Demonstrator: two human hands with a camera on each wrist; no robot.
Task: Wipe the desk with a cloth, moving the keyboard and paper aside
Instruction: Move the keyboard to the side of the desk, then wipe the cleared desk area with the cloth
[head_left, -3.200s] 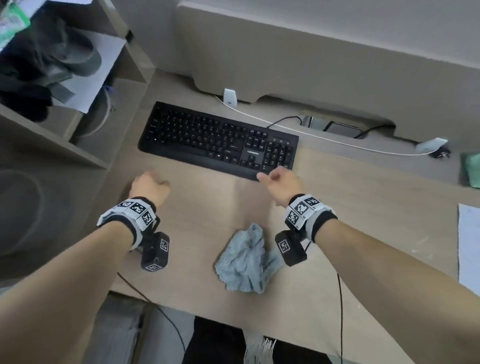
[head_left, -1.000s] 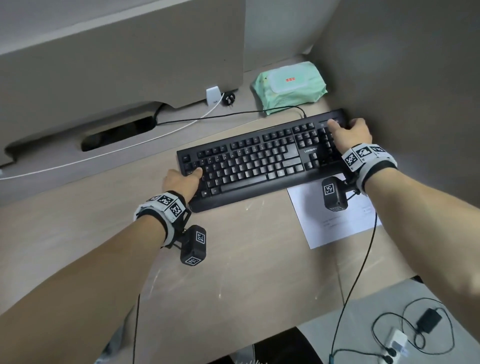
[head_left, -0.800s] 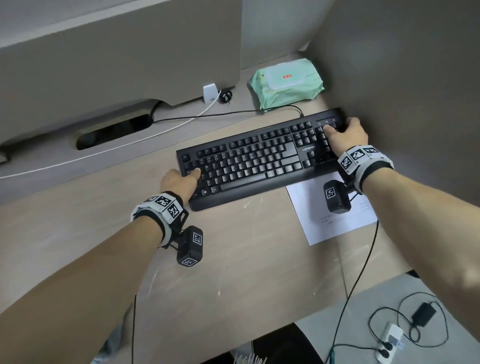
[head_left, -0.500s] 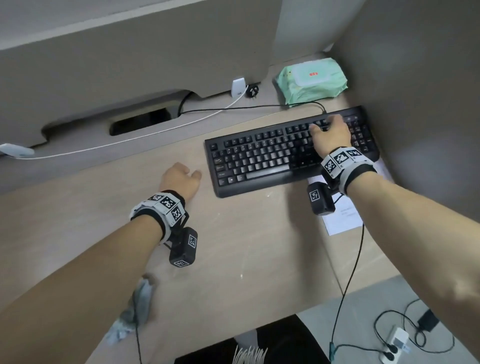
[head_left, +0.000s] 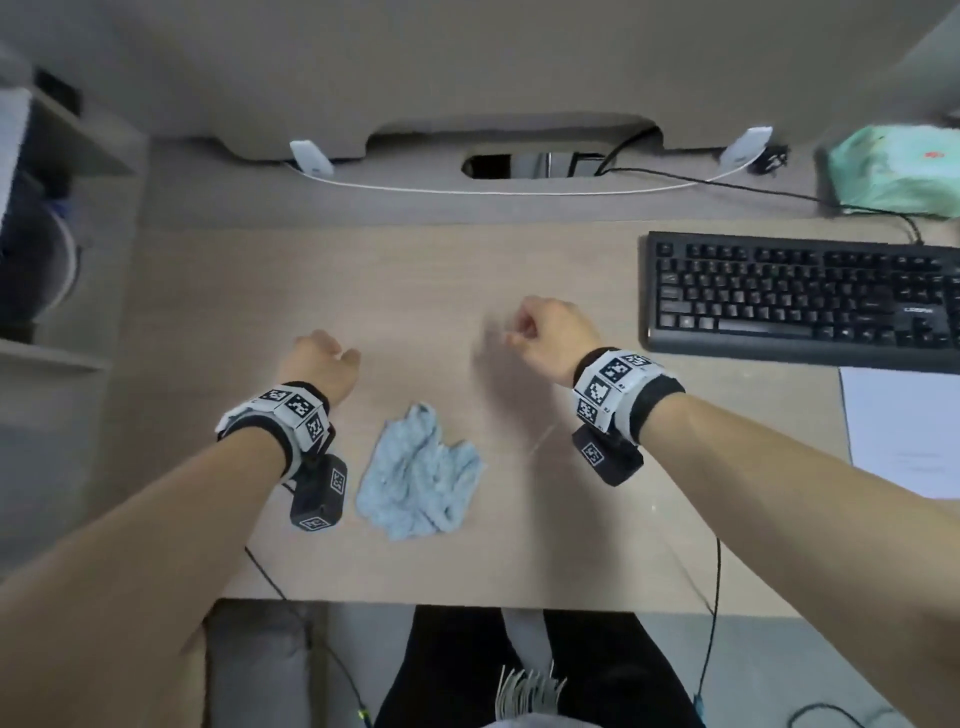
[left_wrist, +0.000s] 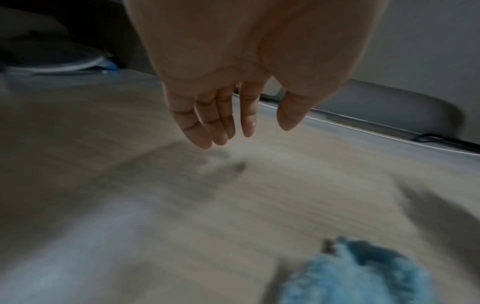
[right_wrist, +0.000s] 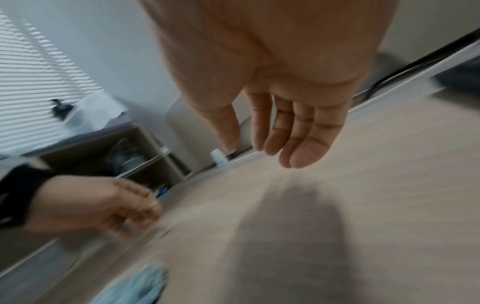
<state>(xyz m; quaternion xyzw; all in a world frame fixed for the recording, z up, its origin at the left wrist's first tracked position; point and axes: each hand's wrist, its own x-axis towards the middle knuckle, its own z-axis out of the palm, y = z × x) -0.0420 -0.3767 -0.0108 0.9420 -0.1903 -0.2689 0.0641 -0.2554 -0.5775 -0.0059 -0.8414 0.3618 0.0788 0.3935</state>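
A crumpled light-blue cloth (head_left: 421, 475) lies on the wooden desk (head_left: 363, 280) between my two forearms, also seen as the cloth (left_wrist: 363, 275) and the cloth (right_wrist: 135, 288) at the wrist views' lower edges. The black keyboard (head_left: 800, 299) sits at the far right of the desk, its front edge over the white paper (head_left: 904, 426). My left hand (head_left: 322, 364) hovers above the desk just left of the cloth, its fingers (left_wrist: 215, 121) relaxed and empty. My right hand (head_left: 545, 332) hangs above the desk's middle, its fingers (right_wrist: 293, 135) loose and empty.
A green wipes pack (head_left: 893, 171) lies at the back right. A white cable (head_left: 467, 189) and a black cable (head_left: 727, 184) run along the back ledge by a cable slot (head_left: 535, 165). Shelves (head_left: 57, 218) stand at the left.
Both hands let go of the keyboard, now set at the far right on the paper, and moved back to the middle of the desk on either side of the cloth.
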